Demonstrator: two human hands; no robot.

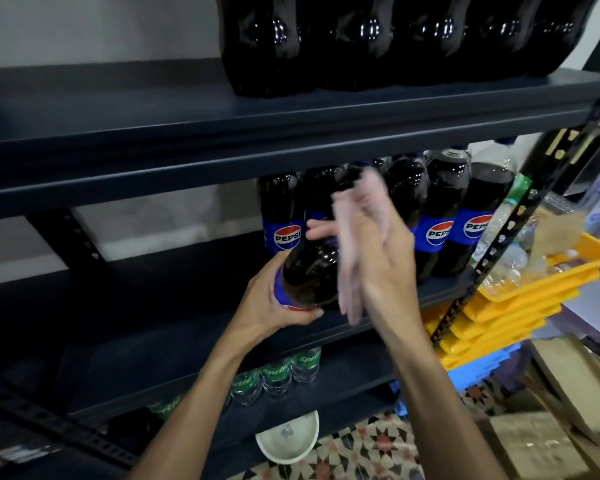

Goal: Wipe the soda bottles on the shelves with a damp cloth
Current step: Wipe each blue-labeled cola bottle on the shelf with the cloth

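Observation:
My left hand (272, 306) grips a dark Pepsi bottle (312, 275) around its blue label and holds it tilted in front of the middle shelf (153, 327). My right hand (381, 258) presses a pale pink cloth (352, 237) against the bottle's upper side; the cloth is motion-blurred. Several more Pepsi bottles (440, 216) stand upright in a row at the back right of the same shelf. Large dark bottles (378, 39) line the top shelf (222, 126).
Green-labelled Sprite bottles (278, 375) stand on the lower shelf. A white bowl (288, 441) sits on the patterned floor below. Stacked yellow trays (520, 303) with clear bottles, a blue crate and cardboard boxes (551, 393) crowd the right, beside the shelf's black post (499, 244).

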